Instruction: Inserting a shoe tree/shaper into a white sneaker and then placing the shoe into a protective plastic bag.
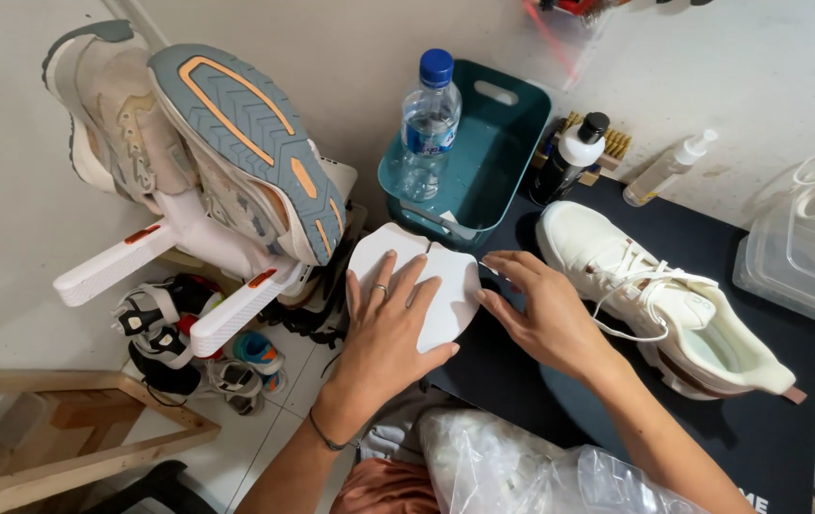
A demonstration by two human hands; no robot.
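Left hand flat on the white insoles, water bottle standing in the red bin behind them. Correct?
Not quite. The bin is teal, not red, as the head view shows. The rest holds: left hand lies flat on the white insoles, water bottle stands in the bin behind them.

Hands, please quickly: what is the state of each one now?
Left hand: open, flat on the white insole-shaped piece.
Right hand: open, fingertips at the same piece's edge, holding nothing clearly.
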